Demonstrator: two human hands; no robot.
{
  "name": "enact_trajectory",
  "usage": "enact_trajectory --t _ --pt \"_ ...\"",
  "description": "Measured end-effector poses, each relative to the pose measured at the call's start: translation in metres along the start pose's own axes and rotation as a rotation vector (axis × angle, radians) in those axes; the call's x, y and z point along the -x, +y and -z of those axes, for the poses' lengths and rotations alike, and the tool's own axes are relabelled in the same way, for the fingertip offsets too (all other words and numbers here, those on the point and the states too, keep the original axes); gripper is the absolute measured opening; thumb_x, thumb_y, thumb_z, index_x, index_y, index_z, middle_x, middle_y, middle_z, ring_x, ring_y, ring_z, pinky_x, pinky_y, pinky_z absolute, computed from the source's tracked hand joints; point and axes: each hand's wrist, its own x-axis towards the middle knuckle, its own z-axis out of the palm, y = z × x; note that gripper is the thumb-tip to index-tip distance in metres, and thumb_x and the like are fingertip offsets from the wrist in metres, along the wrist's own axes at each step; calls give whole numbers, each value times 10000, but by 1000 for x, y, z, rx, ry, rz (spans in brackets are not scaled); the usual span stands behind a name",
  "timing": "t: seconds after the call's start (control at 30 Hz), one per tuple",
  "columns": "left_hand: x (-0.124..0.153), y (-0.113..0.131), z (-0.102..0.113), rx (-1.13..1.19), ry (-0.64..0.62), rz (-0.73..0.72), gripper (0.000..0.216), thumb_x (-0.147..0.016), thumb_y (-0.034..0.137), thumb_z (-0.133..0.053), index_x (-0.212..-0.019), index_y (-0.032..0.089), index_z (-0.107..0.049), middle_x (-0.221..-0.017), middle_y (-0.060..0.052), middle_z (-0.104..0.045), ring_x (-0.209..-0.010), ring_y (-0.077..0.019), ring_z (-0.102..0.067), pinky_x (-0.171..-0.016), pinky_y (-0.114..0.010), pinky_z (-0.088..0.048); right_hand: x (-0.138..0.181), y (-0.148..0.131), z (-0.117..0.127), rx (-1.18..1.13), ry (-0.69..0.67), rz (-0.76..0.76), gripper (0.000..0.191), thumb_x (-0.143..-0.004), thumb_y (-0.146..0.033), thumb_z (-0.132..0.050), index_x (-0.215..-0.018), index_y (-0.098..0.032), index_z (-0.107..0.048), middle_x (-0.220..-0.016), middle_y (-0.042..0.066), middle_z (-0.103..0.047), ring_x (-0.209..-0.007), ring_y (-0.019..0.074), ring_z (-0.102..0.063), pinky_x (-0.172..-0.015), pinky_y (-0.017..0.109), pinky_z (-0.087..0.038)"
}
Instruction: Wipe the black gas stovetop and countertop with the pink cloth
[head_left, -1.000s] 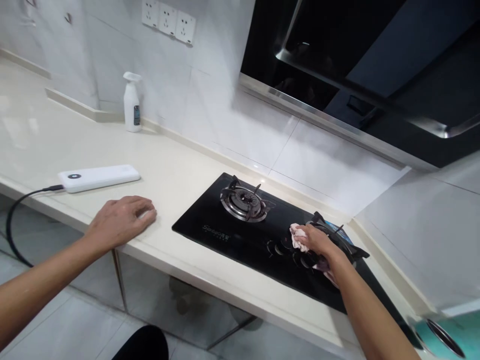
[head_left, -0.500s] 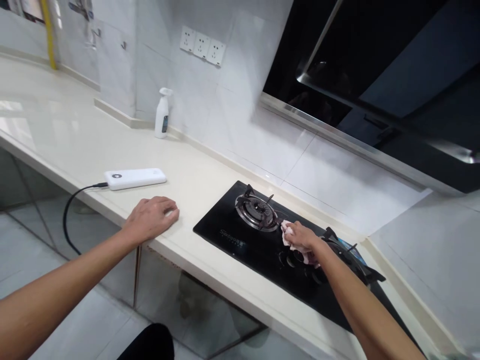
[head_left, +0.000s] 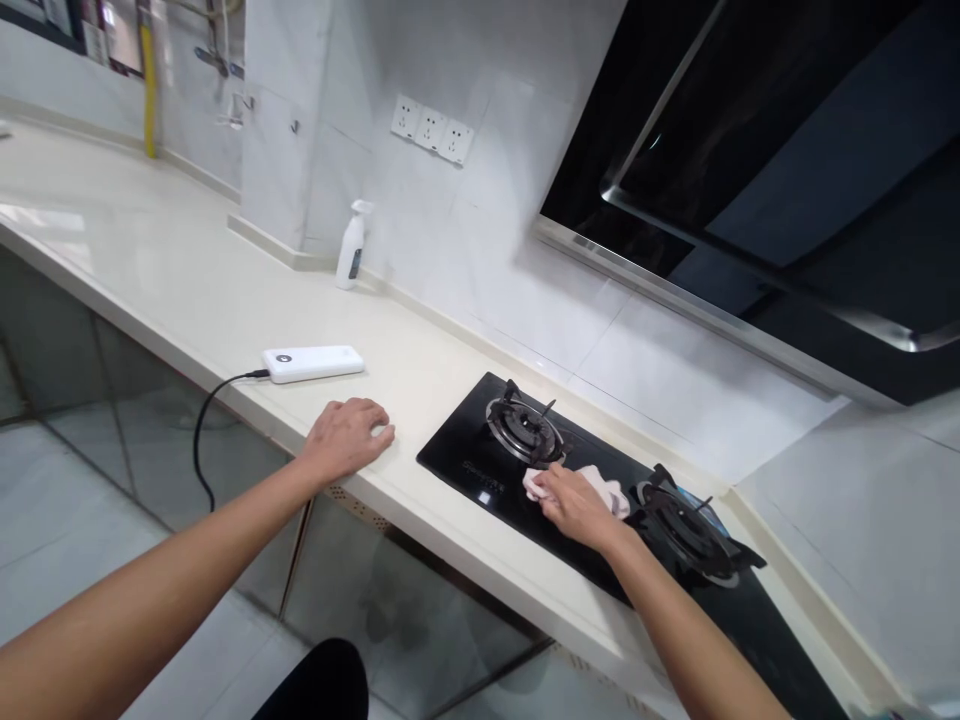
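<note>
My right hand (head_left: 574, 503) is closed on a pale pink cloth (head_left: 606, 490) and presses it against the black glass gas stove (head_left: 469, 478). The cloth bunches out on both sides of the fingers, just in front of the left burner (head_left: 527, 428). To the right of that hand sits the second burner (head_left: 686, 525) with its black pan support. My left hand (head_left: 349, 437) rests on the cream countertop (head_left: 409, 400) near its front edge, left of the stove. It holds nothing, and its fingers are loosely bent and apart from the thumb.
A white power bank (head_left: 315, 364) with a black cable (head_left: 199, 440) lies left of my left hand. Against the wall stands a white spray bottle (head_left: 351, 248). Wall sockets (head_left: 432, 129) are above, and a black range hood (head_left: 735, 190) overhangs the stove.
My right hand has slid the cloth across the stove toward the front and left, from the burner's right side to in front of it. The left hand stays on the counter; the view has shifted.
</note>
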Motion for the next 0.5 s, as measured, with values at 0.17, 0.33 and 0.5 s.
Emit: enact_trajectory --t 0.17,0.33,0.5 --pt "0 0 -2 6 23 15 453 -960 454 -419 -1034 220 -800 -1357 -112 -753 -1333 -316 -622 -1067 -455 -422 -26 -73 -2 -46 214 36 228 -999 -207 -527 -1165 -194 -682 -1136 93 -643 -992 227 -579 -889 349 -382" --pt "-1 -3 -2 2 17 16 444 -954 445 -408 -1030 239 -794 -1330 -86 -770 -1322 -298 -635 -1068 -434 -429 -85 -144 18 -211 248 -61 352 -988 -282 -548 -1317 -220 -657 -1231 107 -642 -1102 263 -590 -963 376 -418" --pt "-4 -10 -1 -18 -25 -4 460 -960 452 -395 -1071 241 -789 -1346 -96 -763 -1339 -318 -633 -1054 -445 -446 -113 -163 45 -202 107 152 542 -932 -477 -646 -1412 -225 -632 -1389 135 -582 -1172 308 -589 -1028 438 -456"
